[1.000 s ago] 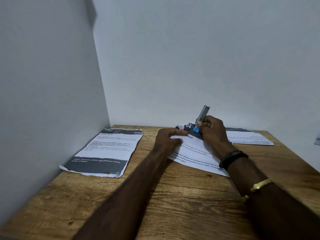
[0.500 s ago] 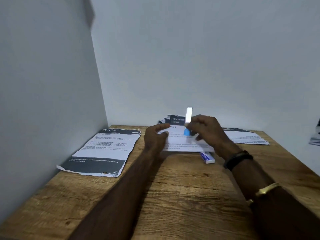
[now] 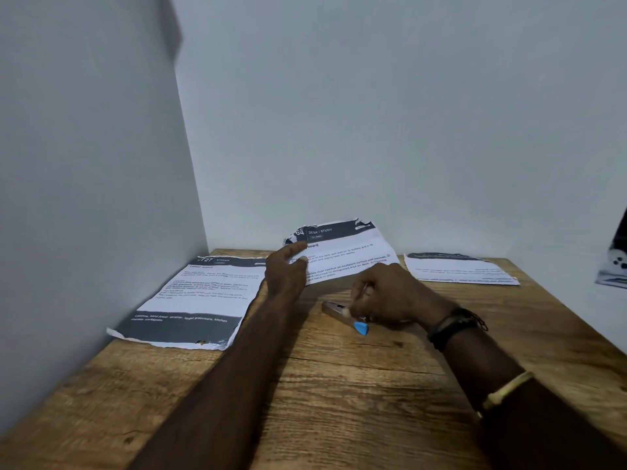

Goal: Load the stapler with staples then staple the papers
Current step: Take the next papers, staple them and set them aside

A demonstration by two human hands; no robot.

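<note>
My left hand [image 3: 286, 271] pinches the left edge of a printed paper headed "DESK / STUDY" [image 3: 342, 252] and holds it lifted and tilted above the wooden table [image 3: 339, 385]. My right hand [image 3: 386, 296] is low over the table, fingers curled around a small metal stapler with a blue end [image 3: 342, 313] that lies on the wood. The hand hides part of the stapler. No staple box is visible now.
A second printed paper [image 3: 200, 296] lies flat at the left by the side wall. A third paper [image 3: 458, 268] lies at the back right. A dark object [image 3: 615, 262] shows at the right frame edge. Walls close off the left and back.
My left hand lifted the middle paper off the table and tilted it up. My right hand came down from the paper's top corner with the stapler, which now lies on the wood.
</note>
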